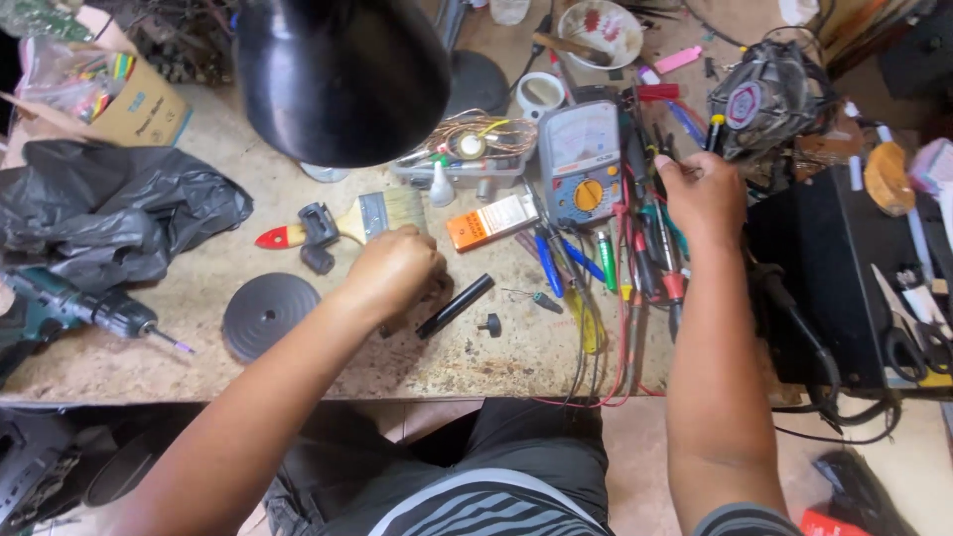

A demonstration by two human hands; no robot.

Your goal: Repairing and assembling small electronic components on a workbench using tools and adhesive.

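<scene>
Resting left hand (395, 270) beside black tube (455, 306), right hand (703, 195) among screwdrivers (650, 260).

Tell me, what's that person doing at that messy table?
A person sits at a cluttered workbench. Their left hand rests closed on the bench beside a black tube, in front of a paintbrush; what it grips is hidden. Their right hand reaches into a pile of screwdrivers and pens next to a meter with a yellow dial. A drill lies at the left edge.
</scene>
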